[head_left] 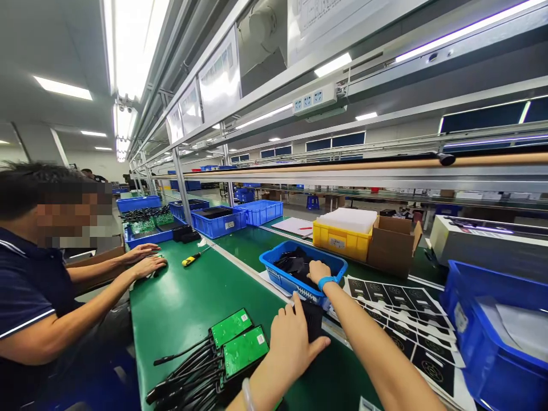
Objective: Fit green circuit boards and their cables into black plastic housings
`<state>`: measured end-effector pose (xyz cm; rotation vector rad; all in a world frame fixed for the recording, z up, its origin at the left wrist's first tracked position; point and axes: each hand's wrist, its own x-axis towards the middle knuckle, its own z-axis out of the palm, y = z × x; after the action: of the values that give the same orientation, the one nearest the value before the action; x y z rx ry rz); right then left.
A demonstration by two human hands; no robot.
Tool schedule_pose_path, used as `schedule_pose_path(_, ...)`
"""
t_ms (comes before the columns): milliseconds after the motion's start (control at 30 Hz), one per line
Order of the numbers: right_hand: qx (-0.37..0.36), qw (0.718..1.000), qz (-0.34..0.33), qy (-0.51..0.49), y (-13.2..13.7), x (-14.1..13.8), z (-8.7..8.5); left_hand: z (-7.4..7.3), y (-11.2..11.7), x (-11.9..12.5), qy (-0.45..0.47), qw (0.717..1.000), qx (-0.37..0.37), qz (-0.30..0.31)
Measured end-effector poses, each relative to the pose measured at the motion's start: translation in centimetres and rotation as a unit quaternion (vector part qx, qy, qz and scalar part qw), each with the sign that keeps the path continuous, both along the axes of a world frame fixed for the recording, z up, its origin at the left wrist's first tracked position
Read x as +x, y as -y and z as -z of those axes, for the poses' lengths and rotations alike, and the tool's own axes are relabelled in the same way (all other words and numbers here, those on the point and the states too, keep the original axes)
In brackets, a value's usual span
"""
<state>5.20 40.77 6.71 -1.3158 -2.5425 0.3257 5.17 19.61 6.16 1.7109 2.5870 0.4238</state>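
Observation:
My left hand (291,338) is around a black ribbed case (313,321) above the green bench, its thumb sticking out to the right. My right hand (319,272), with a blue band on the wrist, reaches into a blue plastic basket (274,273). Its fingers curl down among loose black pieces (293,261); the fingertips are hidden, so what they pinch does not show. Left of my left forearm lie green circuit boards (245,349) with thick black cables (184,374).
A co-worker's hands (148,264) rest on the bench at left, near a yellow-black screwdriver (194,258). Beyond the basket stand a yellow bin (342,240) and a cardboard box (391,245). Printed black label sheets (402,319) and a large blue bin (492,342) are at right.

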Motion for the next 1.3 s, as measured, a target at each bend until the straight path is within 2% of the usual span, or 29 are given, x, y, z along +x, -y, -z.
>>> schedule_pose_path(100, -0.027, 0.998, 0.005, -0.058, 0.1, 0.2, 0.4, 0.0, -0.4, 0.4, -0.010, 1.000, -0.019, -0.013)
schedule_pose_path(200, -0.033, 0.987, 0.011, -0.159, 0.6, 2.5, -0.6, 0.2, -0.2, -0.7, 0.000, 1.000, 0.010, -0.015)
schedule_pose_path(267, -0.037, 0.969, 0.009, -0.244, 1.5, 5.2, -1.6, 0.6, 0.2, -1.8, 0.035, 0.995, 0.086, -0.022)
schedule_pose_path(333, -0.052, 0.944, 0.001, -0.326, 3.4, 8.7, -2.4, 1.2, 1.0, -2.7, 0.121, 0.970, 0.208, -0.025)
schedule_pose_path(367, -0.065, 0.931, -0.006, -0.360, 4.7, 10.5, -2.7, 1.6, 1.5, -2.9, 0.192, 0.944, 0.268, -0.015)
schedule_pose_path(433, -0.096, 0.905, -0.024, -0.413, 7.9, 14.2, -2.7, 2.7, 2.6, -2.4, 0.387, 0.857, 0.339, 0.027)
schedule_pose_path(467, -0.113, 0.895, -0.031, -0.431, 9.6, 15.9, -2.5, 3.3, 3.3, -1.7, 0.488, 0.803, 0.339, 0.050)
schedule_pose_path(533, -0.150, 0.880, -0.039, -0.449, 13.2, 18.7, -1.5, 4.9, 4.8, 0.4, 0.645, 0.704, 0.289, 0.074)
schedule_pose_path(567, -0.168, 0.877, -0.041, -0.449, 14.9, 19.8, -0.9, 5.7, 5.6, 1.7, 0.688, 0.674, 0.259, 0.075)
schedule_pose_path(600, -0.186, 0.875, -0.043, -0.444, 16.5, 20.6, -0.1, 6.5, 6.3, 3.0, 0.707, 0.662, 0.237, 0.074)
schedule_pose_path(633, -0.203, 0.876, -0.046, -0.435, 17.9, 21.3, 0.8, 7.2, 7.0, 4.4, 0.710, 0.664, 0.224, 0.073)
schedule_pose_path(700, -0.227, 0.881, -0.053, -0.411, 20.5, 22.4, 2.7, 8.5, 8.4, 6.7, 0.689, 0.687, 0.217, 0.079)
schedule_pose_path(800, -0.228, 0.895, -0.064, -0.377, 23.5, 24.0, 5.2, 9.6, 10.2, 9.1, 0.660, 0.713, 0.226, 0.067)
schedule_pose_path(933, -0.186, 0.917, -0.065, -0.346, 25.9, 26.1, 7.3, 9.9, 12.1, 11.0, 0.657, 0.714, 0.233, 0.061)
schedule_pose_path(1100, -0.075, 0.937, -0.038, -0.338, 27.5, 27.9, 9.1, 9.7, 13.6, 13.1, 0.682, 0.698, 0.205, 0.074)
schedule_pose_path(1133, -0.081, 0.936, -0.024, -0.342, 27.7, 28.1, 9.6, 9.8, 13.8, 13.4, 0.690, 0.692, 0.197, 0.079)
schedule_pose_path(1200, -0.156, 0.921, -0.008, -0.356, 27.9, 28.2, 10.8, 10.2, 14.1, 13.8, 0.692, 0.689, 0.191, 0.100)
schedule_pose_path(1300, -0.281, 0.890, -0.023, -0.359, 27.7, 27.9, 12.9, 11.0, 14.3, 13.1, 0.663, 0.712, 0.183, 0.140)
